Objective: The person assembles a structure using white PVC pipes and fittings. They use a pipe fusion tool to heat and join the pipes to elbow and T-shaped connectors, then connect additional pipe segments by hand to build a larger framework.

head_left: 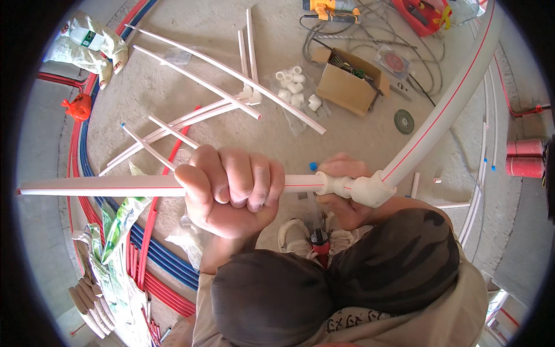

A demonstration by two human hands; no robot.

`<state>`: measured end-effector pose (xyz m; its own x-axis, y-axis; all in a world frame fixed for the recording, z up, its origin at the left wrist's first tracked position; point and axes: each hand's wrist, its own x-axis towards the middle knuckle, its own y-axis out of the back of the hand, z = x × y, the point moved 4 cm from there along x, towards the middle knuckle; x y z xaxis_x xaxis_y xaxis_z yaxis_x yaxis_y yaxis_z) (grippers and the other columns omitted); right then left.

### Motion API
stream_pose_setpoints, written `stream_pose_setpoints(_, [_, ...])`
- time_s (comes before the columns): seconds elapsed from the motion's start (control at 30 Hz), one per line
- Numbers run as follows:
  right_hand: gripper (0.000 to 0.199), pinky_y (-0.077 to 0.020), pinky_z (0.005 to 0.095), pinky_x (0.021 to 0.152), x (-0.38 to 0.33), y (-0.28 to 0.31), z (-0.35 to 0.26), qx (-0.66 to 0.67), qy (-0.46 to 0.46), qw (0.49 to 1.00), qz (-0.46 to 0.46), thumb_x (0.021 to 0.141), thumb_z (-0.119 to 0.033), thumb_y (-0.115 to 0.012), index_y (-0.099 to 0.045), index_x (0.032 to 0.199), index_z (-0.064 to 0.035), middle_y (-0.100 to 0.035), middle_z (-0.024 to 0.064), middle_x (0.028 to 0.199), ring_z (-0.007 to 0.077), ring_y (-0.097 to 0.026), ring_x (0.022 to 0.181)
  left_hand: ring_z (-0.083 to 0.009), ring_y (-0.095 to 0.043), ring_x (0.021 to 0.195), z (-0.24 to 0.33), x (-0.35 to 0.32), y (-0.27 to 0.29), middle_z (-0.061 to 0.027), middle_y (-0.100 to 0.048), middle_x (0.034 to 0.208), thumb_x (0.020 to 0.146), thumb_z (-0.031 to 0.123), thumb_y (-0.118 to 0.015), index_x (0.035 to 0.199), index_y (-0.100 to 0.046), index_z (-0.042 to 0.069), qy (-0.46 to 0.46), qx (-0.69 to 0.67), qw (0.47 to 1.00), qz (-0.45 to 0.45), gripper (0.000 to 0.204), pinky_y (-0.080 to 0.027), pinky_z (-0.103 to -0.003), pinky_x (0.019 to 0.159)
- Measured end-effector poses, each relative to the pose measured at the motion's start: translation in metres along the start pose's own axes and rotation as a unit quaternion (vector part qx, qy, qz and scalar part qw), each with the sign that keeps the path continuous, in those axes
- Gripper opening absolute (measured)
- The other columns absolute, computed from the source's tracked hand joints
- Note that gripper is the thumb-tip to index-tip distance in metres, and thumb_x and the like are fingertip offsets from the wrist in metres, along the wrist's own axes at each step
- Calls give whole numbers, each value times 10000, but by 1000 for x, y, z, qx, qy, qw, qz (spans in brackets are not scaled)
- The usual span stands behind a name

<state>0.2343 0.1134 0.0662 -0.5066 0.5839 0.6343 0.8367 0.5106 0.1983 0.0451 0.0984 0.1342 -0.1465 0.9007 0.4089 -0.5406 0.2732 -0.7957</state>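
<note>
A long white plastic pipe (133,185) with a red stripe lies across my view. My left hand (228,185) is closed in a fist around it. At its right end the pipe enters a white coupling (331,184), which joins a white elbow fitting (374,191). From the elbow a second white pipe (442,118), also red-striped, runs to the upper right. My right hand (345,166) is wrapped behind the coupling, fingers showing above and below it. The joint hides part of its grip. Below, a red and black tool (319,242) stands between my shoes.
Loose white pipes (225,75) lie crossed on the concrete floor (191,20). Beyond are a bag of white fittings (293,87), a cardboard box (351,87), a grinding disc (404,121), a yellow power tool (332,8) and cables. Blue tubes (167,257) and red tubes (165,289) run along the left.
</note>
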Motion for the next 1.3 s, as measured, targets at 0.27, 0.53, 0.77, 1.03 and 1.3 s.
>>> stream_pose_setpoints(0.27, [511,-508,360,733,-3,6,-12,-3,-19,1000,-3,916,-35,-719,-453,1349,7,-617,197,1050,272,-618,871,-88,-283,369,-3,0,-11,36,-376,540,1081,458,-520,700,-401,170,10,5,1000,-27,493,-296,-261,377])
stream_pose_setpoints(0.53, [555,-496,330,667,-11,2,-12,13,24,999,37,913,-90,-773,-456,1362,-17,-627,218,1029,244,-621,791,-100,-291,350,-2,-7,-17,31,-378,502,1050,440,-593,719,-394,166,14,-6,998,-55,473,-265,-280,363])
stream_pose_setpoints(0.77, [522,-498,323,718,-8,0,-10,17,21,999,42,934,-112,-755,-463,1351,0,-628,212,1070,235,-627,846,-81,-278,341,-1,-3,-19,59,-327,476,1048,423,-604,715,-378,180,46,14,997,-68,470,-271,-254,351])
stream_pose_setpoints(1.03, [421,-401,271,670,16,-2,15,132,-75,979,135,999,-171,-653,-451,1321,10,-583,121,1006,133,-486,763,-90,-266,447,-6,74,-31,43,-298,571,1106,393,-430,702,-347,160,148,92,983,-52,474,-297,-266,436])
stream_pose_setpoints(1.3, [347,-363,253,613,52,1,-6,245,-104,940,212,1029,-192,-622,-490,1286,0,-589,115,1002,95,-454,708,-106,-290,446,-17,133,-59,63,-311,565,1066,400,-564,745,-435,151,283,77,954,61,427,-277,-273,449])
